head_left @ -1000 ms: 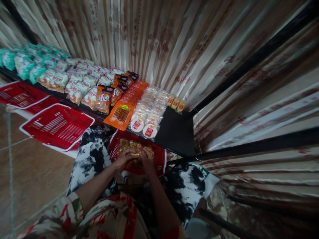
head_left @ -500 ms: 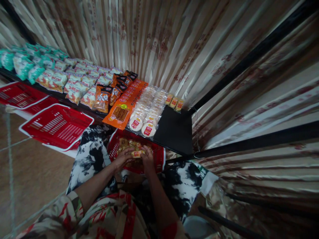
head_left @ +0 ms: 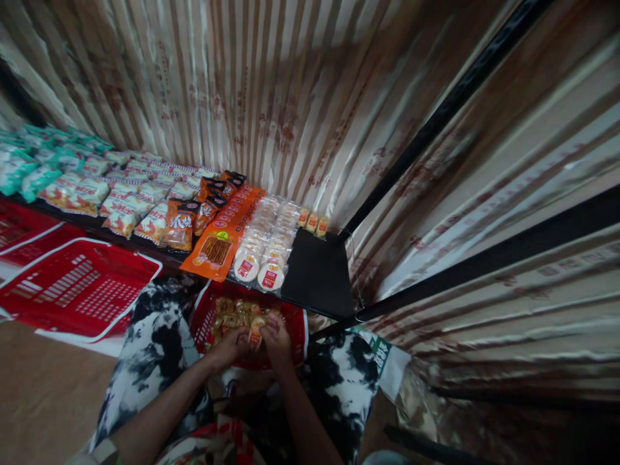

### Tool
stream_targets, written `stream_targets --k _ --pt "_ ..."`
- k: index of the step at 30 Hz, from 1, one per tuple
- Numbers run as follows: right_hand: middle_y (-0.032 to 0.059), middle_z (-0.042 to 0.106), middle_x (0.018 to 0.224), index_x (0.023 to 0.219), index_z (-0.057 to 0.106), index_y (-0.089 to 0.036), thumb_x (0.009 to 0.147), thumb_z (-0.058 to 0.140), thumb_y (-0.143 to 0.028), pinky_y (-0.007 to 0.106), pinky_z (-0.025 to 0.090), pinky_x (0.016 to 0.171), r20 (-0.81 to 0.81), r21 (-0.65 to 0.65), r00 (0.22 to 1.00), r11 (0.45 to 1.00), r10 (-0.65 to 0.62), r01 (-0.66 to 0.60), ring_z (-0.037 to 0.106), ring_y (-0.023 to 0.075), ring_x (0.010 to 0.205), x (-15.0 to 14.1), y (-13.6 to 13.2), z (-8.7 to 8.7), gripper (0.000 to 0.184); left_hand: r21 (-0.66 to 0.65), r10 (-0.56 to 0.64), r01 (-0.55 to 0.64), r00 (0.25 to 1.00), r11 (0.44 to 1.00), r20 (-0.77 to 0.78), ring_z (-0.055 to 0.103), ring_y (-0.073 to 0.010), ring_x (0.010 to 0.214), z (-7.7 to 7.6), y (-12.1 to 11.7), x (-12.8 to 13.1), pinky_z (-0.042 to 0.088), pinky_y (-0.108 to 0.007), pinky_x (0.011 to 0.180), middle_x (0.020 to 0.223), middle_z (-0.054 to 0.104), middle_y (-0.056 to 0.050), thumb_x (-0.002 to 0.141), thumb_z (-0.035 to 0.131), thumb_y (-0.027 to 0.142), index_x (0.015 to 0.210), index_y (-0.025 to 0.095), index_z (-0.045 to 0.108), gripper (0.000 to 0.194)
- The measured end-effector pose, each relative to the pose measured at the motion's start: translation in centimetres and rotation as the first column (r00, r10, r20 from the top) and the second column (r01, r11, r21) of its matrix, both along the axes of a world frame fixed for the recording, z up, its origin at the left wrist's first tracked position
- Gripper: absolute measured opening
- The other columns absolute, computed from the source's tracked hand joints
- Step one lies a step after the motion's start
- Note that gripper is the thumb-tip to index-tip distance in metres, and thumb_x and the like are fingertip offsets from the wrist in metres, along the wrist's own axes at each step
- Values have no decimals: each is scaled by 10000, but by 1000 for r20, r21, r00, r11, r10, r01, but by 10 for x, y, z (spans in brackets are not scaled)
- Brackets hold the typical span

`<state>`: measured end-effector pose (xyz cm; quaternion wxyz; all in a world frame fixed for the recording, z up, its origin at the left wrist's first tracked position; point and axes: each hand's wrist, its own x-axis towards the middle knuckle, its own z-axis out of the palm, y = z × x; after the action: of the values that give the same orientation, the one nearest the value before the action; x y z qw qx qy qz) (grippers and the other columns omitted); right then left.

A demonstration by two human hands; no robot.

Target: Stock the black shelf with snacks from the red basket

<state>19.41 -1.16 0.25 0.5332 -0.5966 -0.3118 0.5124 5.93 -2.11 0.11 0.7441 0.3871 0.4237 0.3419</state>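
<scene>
You hold a small yellow packet with a red-orange label (head_left: 256,331) between your two hands, tilted nearly upright, above the basket between your knees. Your left hand (head_left: 235,342) grips its left side and your right hand (head_left: 274,332) its right, the fingertips close together. Beneath them, the red basket (head_left: 299,323) holds a pile of similar golden wrapped pieces (head_left: 227,314); their print is too dim to read.

Just beyond the basket runs a black shelf (head_left: 317,274). At its far right corner, three small yellow packets (head_left: 312,222) sit side by side. Left of them come two columns of round white crackers (head_left: 270,276) in clear wrap, then a flat orange packet (head_left: 214,250), orange-and-black bags (head_left: 180,223), white bags (head_left: 123,211) and, at the far left, teal bags (head_left: 41,181).

Another red basket (head_left: 92,290) lies left of your patterned trousers (head_left: 148,349). A pleated curtain (head_left: 285,97) hangs behind the shelf.
</scene>
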Motion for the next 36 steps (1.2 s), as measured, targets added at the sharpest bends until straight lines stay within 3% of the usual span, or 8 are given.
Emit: stream_targets --k 6,11,15,23,27,30,33,36 --pt "28 673 749 766 564 -223 604 679 -424 326 527 731 51 63 999 998 13 -16 658 201 757 7 -5 21 282 174 46 -7 974 985 -221 566 -156 661 33 2 10 418 -235 621 733 658 -13 648 681 204 877 172 646 233" --pt "72 686 948 1028 588 -221 752 583 -427 319 525 765 165 178 986 984 -27 -3 659 206 850 14 -16 40 344 220 44 -8 986 976 -162 592 -183 743 60 10 28 435 -250 661 825 677 -36 626 671 181 885 181 632 262" --pt "107 664 1052 1190 552 -211 768 573 -430 326 525 783 240 232 968 973 -71 14 654 225 899 21 -22 44 477 288 23 15 992 958 -128 597 -193 751 81 20 42 431 -258 677 822 670 -48 670 661 240 886 183 637 224" --pt "153 639 1104 1189 528 -163 781 550 -476 339 521 782 261 224 940 961 -219 162 632 243 944 33 -19 44 515 482 153 53 913 875 -378 543 -219 751 82 34 62 399 -296 707 804 617 -65 679 647 251 907 191 696 241" --pt "131 645 1084 1156 511 -173 791 545 -480 326 516 798 184 256 946 943 -265 214 638 221 938 42 -7 56 478 519 148 103 895 848 -421 567 -234 937 90 36 74 418 -325 854 1023 627 -95 753 552 261 1112 180 606 372" --pt "110 654 1014 1078 505 -159 791 538 -489 325 506 810 192 307 927 917 -321 254 639 202 914 53 8 65 438 580 155 195 854 791 -497 534 -210 1081 105 40 85 394 -336 961 1184 578 -104 800 457 228 1236 166 492 442" --pt "100 648 969 1016 495 -165 790 534 -483 314 502 791 261 339 901 907 -347 251 635 190 887 65 29 72 392 616 182 265 804 742 -566 509 -196 1136 122 53 98 372 -321 1007 1222 556 -111 821 410 220 1260 148 460 447" --pt "99 643 966 1018 483 -171 798 519 -459 310 500 777 331 368 883 907 -333 204 634 184 869 77 54 77 364 574 179 306 750 759 -636 529 -210 1115 138 76 113 393 -317 985 1191 572 -133 842 386 244 1232 111 482 423"
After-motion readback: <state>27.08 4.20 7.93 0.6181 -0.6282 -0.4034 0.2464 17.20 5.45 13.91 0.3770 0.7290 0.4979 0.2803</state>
